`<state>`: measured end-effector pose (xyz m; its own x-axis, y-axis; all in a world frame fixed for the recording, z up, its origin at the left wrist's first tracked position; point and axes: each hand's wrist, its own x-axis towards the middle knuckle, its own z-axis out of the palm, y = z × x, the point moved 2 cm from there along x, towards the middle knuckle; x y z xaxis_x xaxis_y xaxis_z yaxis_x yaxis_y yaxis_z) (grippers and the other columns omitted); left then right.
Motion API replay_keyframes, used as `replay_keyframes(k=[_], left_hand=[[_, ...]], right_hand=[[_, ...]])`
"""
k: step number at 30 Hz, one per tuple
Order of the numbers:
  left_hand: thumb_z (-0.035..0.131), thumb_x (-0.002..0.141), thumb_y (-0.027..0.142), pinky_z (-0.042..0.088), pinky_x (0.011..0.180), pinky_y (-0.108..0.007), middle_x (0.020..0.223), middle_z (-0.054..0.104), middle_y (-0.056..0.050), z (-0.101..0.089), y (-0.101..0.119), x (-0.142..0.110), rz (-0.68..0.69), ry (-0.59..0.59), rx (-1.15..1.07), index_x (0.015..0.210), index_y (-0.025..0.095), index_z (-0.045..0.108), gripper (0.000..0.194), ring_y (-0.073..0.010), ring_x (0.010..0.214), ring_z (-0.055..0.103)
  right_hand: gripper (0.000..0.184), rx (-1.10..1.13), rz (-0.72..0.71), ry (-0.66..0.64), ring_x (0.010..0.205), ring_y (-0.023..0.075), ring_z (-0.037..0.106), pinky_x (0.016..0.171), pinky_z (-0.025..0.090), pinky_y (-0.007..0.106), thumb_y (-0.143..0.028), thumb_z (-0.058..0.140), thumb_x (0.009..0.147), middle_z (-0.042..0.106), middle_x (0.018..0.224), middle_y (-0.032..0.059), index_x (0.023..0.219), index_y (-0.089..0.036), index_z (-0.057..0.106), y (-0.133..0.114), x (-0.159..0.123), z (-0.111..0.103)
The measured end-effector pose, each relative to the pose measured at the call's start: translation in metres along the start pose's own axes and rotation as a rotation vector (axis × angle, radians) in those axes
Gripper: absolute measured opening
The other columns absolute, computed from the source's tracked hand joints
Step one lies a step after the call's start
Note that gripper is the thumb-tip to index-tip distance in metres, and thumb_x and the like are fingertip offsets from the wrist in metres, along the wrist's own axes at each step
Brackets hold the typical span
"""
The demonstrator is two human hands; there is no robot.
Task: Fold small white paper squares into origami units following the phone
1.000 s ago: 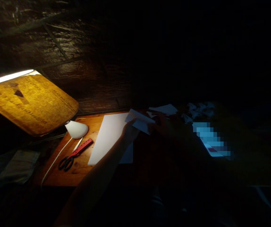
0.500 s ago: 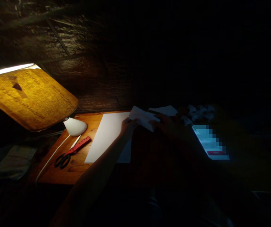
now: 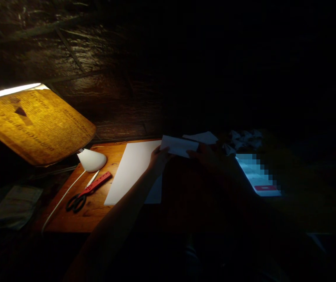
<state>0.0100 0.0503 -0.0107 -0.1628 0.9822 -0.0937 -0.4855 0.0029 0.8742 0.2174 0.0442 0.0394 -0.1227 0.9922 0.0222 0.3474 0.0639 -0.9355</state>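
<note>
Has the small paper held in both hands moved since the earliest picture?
Yes: judged against the large white sheet, the small paper has shifted right, its right end swinging up.

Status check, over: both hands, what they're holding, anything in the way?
Left hand, right hand: gripping opposite ends of the small white paper. Nothing visibly blocking it. Deep shadow around the right hand hides detail.
</note>
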Motion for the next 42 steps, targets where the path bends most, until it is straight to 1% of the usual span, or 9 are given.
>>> replay_keyframes(k=[2, 6, 10, 14, 22, 29, 33, 37, 42], left_hand=[[0.086, 0.064, 0.028, 0.063, 0.080, -0.042, 0.090, 0.074, -0.007, 0.000, 0.003, -0.002, -0.018, -0.048, 0.042, 0.089, 0.015, 0.067, 0.035, -0.0214, 0.082, 0.072], [0.089, 0.060, 0.027, 0.065, 0.078, -0.042, 0.089, 0.075, -0.010, -0.003, 0.006, -0.003, 0.004, -0.090, 0.140, 0.091, 0.011, 0.069, 0.041, -0.0265, 0.089, 0.073], [0.090, 0.056, 0.021, 0.064, 0.080, -0.044, 0.091, 0.075, -0.011, -0.003, 0.006, -0.004, 0.005, -0.099, 0.171, 0.095, 0.010, 0.068, 0.046, -0.0286, 0.092, 0.073], [0.091, 0.052, 0.015, 0.063, 0.083, -0.045, 0.092, 0.075, -0.012, 0.000, 0.008, -0.007, -0.006, -0.112, 0.186, 0.098, 0.009, 0.067, 0.053, -0.0308, 0.096, 0.073], [0.093, 0.049, 0.019, 0.062, 0.084, -0.042, 0.093, 0.076, -0.011, 0.003, 0.010, -0.008, 0.014, -0.101, 0.170, 0.099, 0.010, 0.067, 0.057, -0.0293, 0.094, 0.073], [0.096, 0.049, 0.030, 0.059, 0.085, -0.040, 0.092, 0.077, -0.011, 0.003, 0.011, -0.009, 0.036, -0.058, 0.206, 0.099, 0.009, 0.070, 0.060, -0.0261, 0.087, 0.073], [0.095, 0.049, 0.027, 0.059, 0.084, -0.038, 0.091, 0.077, -0.010, 0.006, 0.012, -0.011, 0.037, -0.058, 0.186, 0.098, 0.009, 0.071, 0.058, -0.0241, 0.082, 0.073], [0.094, 0.048, 0.025, 0.059, 0.086, -0.039, 0.087, 0.077, -0.009, 0.007, 0.013, -0.013, 0.015, -0.094, 0.160, 0.096, 0.010, 0.072, 0.055, -0.0237, 0.082, 0.073], [0.095, 0.047, 0.025, 0.058, 0.086, -0.041, 0.085, 0.077, -0.009, 0.001, 0.011, -0.009, -0.004, -0.095, 0.230, 0.093, 0.010, 0.072, 0.054, -0.0250, 0.081, 0.073]], right_hand=[[0.026, 0.001, -0.001, -0.006, 0.088, 0.0282, 0.068, 0.073, 0.055, 0.039, -0.032, 0.077, 0.076, 0.075, 0.092, 0.0107, 0.098, -0.021, 0.070, -0.003, -0.002, -0.001], [0.025, 0.068, -0.007, -0.001, 0.094, 0.0290, 0.068, 0.079, 0.056, 0.040, -0.018, 0.076, 0.074, 0.077, 0.102, 0.0096, 0.097, -0.022, 0.071, -0.013, -0.009, -0.005], [0.024, 0.129, 0.041, -0.024, 0.095, 0.0263, 0.069, 0.083, 0.056, 0.038, -0.021, 0.068, 0.082, 0.077, 0.103, 0.0073, 0.105, -0.021, 0.071, -0.016, -0.012, -0.006], [0.016, 0.063, 0.028, 0.004, 0.093, 0.0254, 0.069, 0.081, 0.054, 0.035, -0.026, 0.068, 0.085, 0.077, 0.099, 0.0072, 0.100, -0.022, 0.073, -0.015, -0.010, -0.007], [0.024, -0.180, -0.119, 0.024, 0.075, 0.0233, 0.063, 0.067, 0.050, 0.032, -0.041, 0.080, 0.075, 0.070, 0.074, 0.0054, 0.082, -0.021, 0.067, 0.003, 0.001, -0.003], [0.040, 0.003, -0.119, -0.038, 0.084, 0.0209, 0.066, 0.078, 0.053, 0.034, -0.036, 0.079, 0.073, 0.074, 0.092, 0.0058, 0.106, -0.016, 0.070, 0.022, 0.015, 0.008], [0.036, 0.119, -0.096, -0.076, 0.094, 0.0260, 0.068, 0.081, 0.055, 0.037, -0.034, 0.080, 0.073, 0.076, 0.099, 0.0070, 0.106, -0.020, 0.072, 0.013, 0.008, 0.005], [0.015, 0.179, -0.075, -0.104, 0.096, 0.0303, 0.069, 0.079, 0.056, 0.038, -0.031, 0.077, 0.079, 0.077, 0.093, 0.0064, 0.093, -0.025, 0.075, -0.004, -0.003, -0.001], [0.020, 0.120, -0.022, -0.094, 0.091, 0.0266, 0.069, 0.079, 0.056, 0.037, -0.027, 0.070, 0.082, 0.076, 0.095, 0.0067, 0.101, -0.022, 0.073, -0.005, -0.003, -0.001]])
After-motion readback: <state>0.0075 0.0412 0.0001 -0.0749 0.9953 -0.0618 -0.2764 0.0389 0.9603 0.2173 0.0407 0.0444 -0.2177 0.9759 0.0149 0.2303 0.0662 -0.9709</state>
